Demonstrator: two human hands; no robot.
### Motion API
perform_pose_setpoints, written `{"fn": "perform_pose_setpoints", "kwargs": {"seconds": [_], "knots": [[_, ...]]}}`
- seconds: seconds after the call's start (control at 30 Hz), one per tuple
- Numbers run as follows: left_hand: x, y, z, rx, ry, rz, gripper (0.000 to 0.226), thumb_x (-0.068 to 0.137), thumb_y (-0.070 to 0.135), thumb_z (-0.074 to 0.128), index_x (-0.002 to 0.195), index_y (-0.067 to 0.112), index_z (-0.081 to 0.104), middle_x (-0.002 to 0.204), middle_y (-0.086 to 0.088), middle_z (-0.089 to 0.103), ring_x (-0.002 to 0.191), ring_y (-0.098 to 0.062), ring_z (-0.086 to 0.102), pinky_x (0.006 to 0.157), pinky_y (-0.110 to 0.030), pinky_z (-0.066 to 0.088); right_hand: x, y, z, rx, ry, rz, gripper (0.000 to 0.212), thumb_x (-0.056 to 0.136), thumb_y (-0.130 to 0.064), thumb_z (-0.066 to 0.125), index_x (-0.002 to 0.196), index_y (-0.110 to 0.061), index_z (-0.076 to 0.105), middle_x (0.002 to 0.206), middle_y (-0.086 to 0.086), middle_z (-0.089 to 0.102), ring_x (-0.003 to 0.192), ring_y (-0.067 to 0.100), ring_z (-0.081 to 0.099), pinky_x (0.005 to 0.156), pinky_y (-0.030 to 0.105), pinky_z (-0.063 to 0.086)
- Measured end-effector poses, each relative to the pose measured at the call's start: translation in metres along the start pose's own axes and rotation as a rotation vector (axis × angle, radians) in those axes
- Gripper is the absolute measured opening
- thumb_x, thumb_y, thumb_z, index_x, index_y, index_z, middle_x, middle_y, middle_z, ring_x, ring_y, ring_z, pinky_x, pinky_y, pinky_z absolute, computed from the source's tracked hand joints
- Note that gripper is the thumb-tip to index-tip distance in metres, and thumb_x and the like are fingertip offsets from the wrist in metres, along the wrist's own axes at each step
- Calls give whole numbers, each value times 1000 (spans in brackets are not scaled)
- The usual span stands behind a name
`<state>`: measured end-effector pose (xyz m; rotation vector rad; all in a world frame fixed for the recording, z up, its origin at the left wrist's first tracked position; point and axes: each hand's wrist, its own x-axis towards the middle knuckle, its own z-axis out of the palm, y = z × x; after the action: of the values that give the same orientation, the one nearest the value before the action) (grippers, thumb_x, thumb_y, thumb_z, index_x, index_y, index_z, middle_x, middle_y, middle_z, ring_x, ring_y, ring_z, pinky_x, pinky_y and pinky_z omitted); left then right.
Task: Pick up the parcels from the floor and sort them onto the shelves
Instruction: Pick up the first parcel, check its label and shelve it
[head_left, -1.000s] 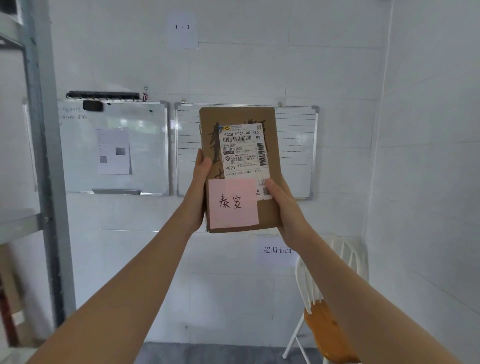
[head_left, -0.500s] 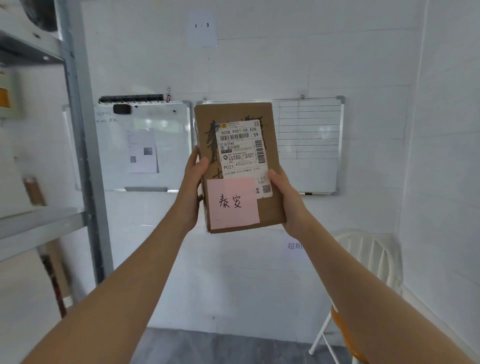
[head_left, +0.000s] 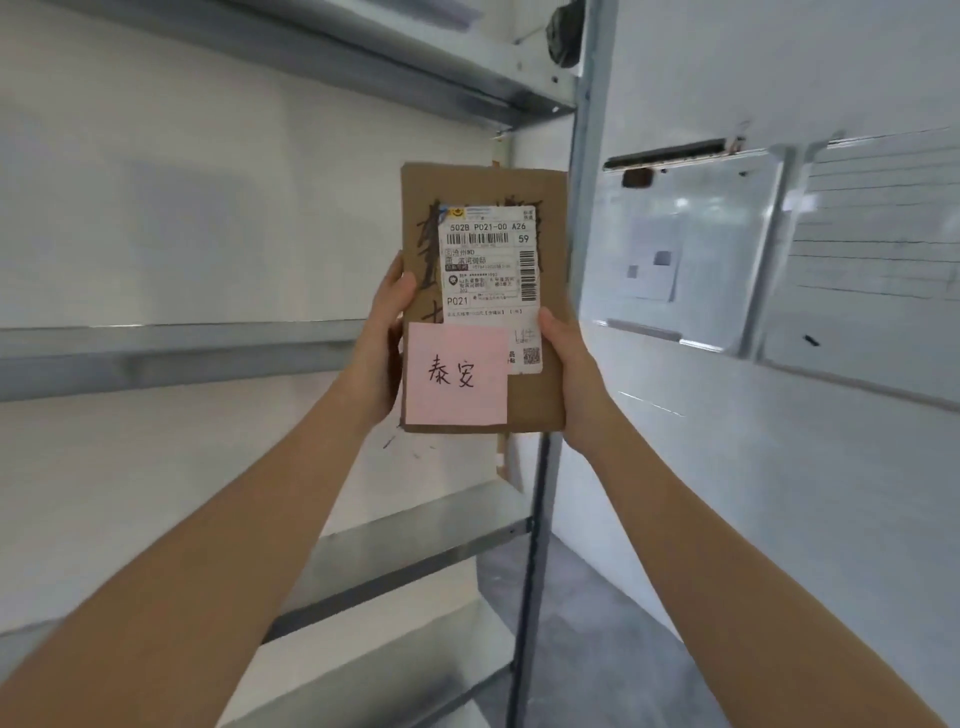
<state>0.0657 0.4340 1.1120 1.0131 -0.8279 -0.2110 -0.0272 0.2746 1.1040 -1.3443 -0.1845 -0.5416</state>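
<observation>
Two hands, left hand (head_left: 384, 340) and right hand (head_left: 571, 379), pinch the flat brown cardboard parcel (head_left: 480, 296); grey metal shelves (head_left: 171, 353) now fill 9 o'clock, ready for sorting.

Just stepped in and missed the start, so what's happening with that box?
A person holds a flat cardboard parcel up in both bare hands, the left hand on its left edge and the right hand on its right edge. A white shipping label and a pink handwritten note face the camera. The parcel is raised in front of a metal shelving unit and rests on no shelf yet. Whiteboards hang on the wall to the right.
</observation>
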Motion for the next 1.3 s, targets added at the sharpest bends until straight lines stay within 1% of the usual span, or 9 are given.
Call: {"fn": "perform_pose_setpoints", "kwargs": {"seconds": [0.17, 0.37, 0.47, 0.57, 0.7, 0.87, 0.93, 1.07, 1.3], "knots": [[-87, 82, -72, 111, 224, 38, 105, 55, 60, 75, 144, 19, 38, 138, -12, 55, 118, -28, 60, 78, -34, 56, -6, 24, 119, 131, -253, 78, 75, 79, -38, 58, 148, -26, 32, 137, 9, 59, 104, 19, 69, 75, 32, 60], [-192, 177, -130, 221, 425, 148, 107, 54, 60, 77, 143, 14, 39, 133, -14, 59, 107, -25, 67, 74, -33, 56, -38, 40, 258, 273, -518, 95, 74, 80, -35, 57, 148, -25, 31, 138, 7, 57, 100, 12, 70, 72, 27, 59], [-241, 218, -156, 262, 525, 176, 88, 70, 55, 61, 144, 17, 36, 140, -16, 53, 117, -30, 60, 77, -35, 56, -57, 42, 321, 334, -629, 113, 74, 80, -34, 58, 148, -24, 31, 138, 8, 57, 101, 13, 70, 70, 26, 58], [-291, 258, -178, 346, 611, 219, 91, 70, 57, 64, 145, 16, 35, 141, -16, 51, 121, -32, 57, 79, -36, 55, -81, 42, 383, 362, -735, 137, 75, 79, -35, 59, 148, -24, 32, 137, 8, 58, 99, 13, 71, 69, 26, 58], [-362, 307, -205, 410, 729, 242, 75, 80, 52, 47, 145, 15, 36, 138, -18, 53, 101, -25, 68, 71, -33, 57, -124, 42, 462, 398, -820, 146, 73, 81, -34, 58, 148, -28, 30, 136, 5, 59, 91, 8, 72, 67, 25, 58], [-454, 366, -230, 493, 843, 226, 68, 83, 52, 42, 139, 14, 44, 111, -8, 71, 88, -22, 72, 65, -31, 57, -189, 45, 555, 433, -908, 182, 66, 88, -31, 56, 148, -28, 29, 136, 5, 59, 90, 6, 71, 69, 24, 59], [-486, 386, -241, 500, 861, 234, 64, 80, 56, 53, 130, 15, 52, 99, -5, 76, 82, -20, 73, 63, -30, 58, -213, 44, 590, 432, -935, 183, 61, 92, -30, 54, 148, -29, 29, 136, 4, 59, 92, 8, 69, 68, 24, 58], [-539, 424, -273, 513, 892, 223, 104, 54, 65, 73, 140, 15, 43, 116, -11, 69, 93, -28, 70, 76, -39, 59, -248, 46, 654, 443, -980, 188, 68, 84, -35, 58, 147, -30, 31, 134, 4, 60, 95, 11, 68, 65, 23, 59], [-598, 456, -341, 512, 916, 259, 109, 58, 65, 71, 144, 10, 32, 130, -22, 59, 96, -30, 68, 77, -39, 58, -281, 84, 740, 444, -1002, 225, 58, 90, -33, 54, 145, -32, 34, 125, 0, 65, 91, 11, 71, 63, 23, 59]]}}
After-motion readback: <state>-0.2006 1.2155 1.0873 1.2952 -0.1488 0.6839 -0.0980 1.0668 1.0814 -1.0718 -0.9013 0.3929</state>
